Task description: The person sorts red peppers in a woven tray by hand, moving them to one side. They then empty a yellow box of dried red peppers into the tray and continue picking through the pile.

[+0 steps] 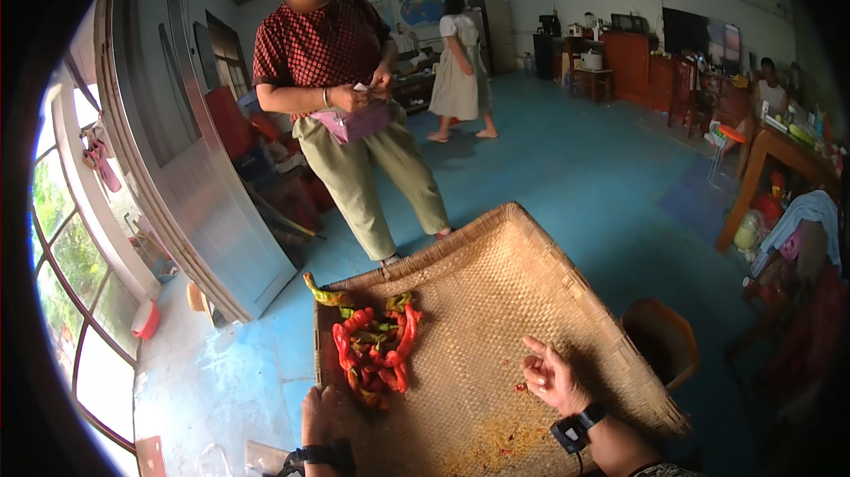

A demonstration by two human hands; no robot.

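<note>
A large woven bamboo tray (478, 300) with a raised rim spreads out before me. Red and yellow-green chili peppers (376, 344) lie heaped in its left part. At the tray's left edge, my left hand (319, 409) is closed around the rim, its fingertips partly hidden. My right hand (552, 377) hovers over the tray's right part, forefinger stretched out and the other fingers loosely bent, with nothing visible in it. Yellow chili seeds (505, 437) and a small red scrap (521, 388) lie on the weave near it.
Beyond the tray stands a person (345, 96) with a pink pouch (359, 121); another person (459, 70) walks farther back. A metal door (195, 158) is at the left. On the right are a brown tub (660, 342) and a wooden table (753, 180).
</note>
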